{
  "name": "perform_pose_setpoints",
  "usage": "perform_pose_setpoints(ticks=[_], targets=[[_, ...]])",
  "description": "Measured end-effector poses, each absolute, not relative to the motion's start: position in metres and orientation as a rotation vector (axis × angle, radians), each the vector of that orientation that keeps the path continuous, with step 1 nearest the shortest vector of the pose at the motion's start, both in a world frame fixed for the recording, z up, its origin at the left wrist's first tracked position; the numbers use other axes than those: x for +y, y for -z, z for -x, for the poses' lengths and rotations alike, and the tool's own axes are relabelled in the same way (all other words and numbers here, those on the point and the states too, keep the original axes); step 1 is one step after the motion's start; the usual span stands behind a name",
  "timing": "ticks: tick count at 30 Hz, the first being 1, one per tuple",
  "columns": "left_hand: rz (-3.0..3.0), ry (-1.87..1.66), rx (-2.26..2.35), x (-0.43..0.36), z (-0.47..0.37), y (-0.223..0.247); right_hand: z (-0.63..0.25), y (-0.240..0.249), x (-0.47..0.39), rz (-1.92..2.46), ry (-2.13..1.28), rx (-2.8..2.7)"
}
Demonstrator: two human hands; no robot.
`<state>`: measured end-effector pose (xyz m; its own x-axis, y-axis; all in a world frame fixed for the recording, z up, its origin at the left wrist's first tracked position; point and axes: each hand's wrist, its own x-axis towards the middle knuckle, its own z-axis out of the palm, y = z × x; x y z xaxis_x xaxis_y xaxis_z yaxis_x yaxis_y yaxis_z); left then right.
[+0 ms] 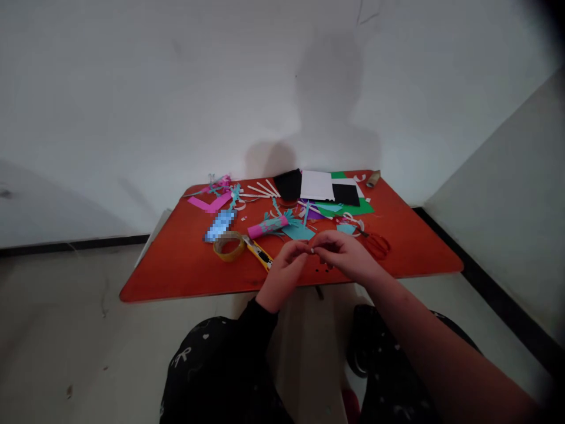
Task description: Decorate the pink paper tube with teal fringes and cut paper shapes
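My left hand [283,272] and my right hand [346,257] meet fingertip to fingertip over the front edge of the red table [176,274]. Both are closed in a pinch on a tiny white piece [312,250], too small to tell its kind. Beside my left hand lies a yellow utility knife [259,253]. A pink and light-blue paper tube [268,226] with a fringed end rests just beyond my hands. Red-handled scissors [376,241] lie right of my right hand, partly covered by it. Several tiny dark bits [322,270] show beneath my fingers.
A roll of tape [229,246] stands left of the knife, near a blurred blue rectangle [220,225]. Behind are white strips [263,188], pink paper [212,204], a white sheet [316,185], black sheets [288,185], green paper [364,206] and a cardboard tube [373,179]. A wall [198,88] borders the back.
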<state>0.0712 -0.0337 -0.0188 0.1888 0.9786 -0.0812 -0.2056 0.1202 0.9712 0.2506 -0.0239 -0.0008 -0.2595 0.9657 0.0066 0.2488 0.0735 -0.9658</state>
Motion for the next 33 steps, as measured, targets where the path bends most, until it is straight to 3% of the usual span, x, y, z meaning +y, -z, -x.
perform_pose_setpoints(ticks=[9,21,33], targets=[[-1.275,-1.137,1.047,-0.035,-0.078,0.021,-0.257,-0.002,-0.026,1.304,-1.012,-1.76],[-1.337,-1.123,1.134,-0.028,-0.081,0.039,-0.308,0.05,-0.014,1.499,-1.149,-1.71],[-1.531,-1.067,1.069,-0.026,-0.099,0.053,-0.284,0.019,-0.024,1.301,-1.042,-1.865]])
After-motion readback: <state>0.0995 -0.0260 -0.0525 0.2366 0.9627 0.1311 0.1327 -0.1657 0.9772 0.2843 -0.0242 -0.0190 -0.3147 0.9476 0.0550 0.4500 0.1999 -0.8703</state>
